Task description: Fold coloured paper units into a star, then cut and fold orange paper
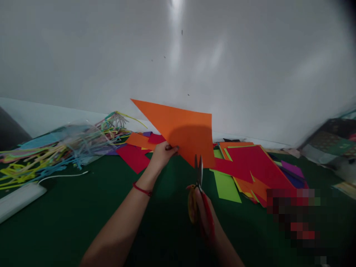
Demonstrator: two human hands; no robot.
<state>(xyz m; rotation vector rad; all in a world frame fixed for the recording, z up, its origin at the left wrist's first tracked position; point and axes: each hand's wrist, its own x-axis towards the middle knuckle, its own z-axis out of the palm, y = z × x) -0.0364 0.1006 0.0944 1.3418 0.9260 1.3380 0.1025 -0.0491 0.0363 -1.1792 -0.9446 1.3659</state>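
Observation:
In the middle of the view an orange sheet of paper (191,129) is held up, its long slanted edge running down from the upper left. My left hand (164,154) pinches that edge between thumb and fingers. Below the sheet, my right hand (204,213) grips scissors (199,174) with red and yellow handles. Their blades point upward, slightly parted, with the tips at the paper's lower edge. Whether the paper lies between the blades I cannot tell.
Sheets of red paper (244,163) and lime green paper (226,187) are piled at right. More red paper (135,157) lies left of centre. Coloured pipe cleaners (63,152) in clear plastic and a white power strip (22,200) are at left. A pale wall (111,52) stands behind the green table (97,207).

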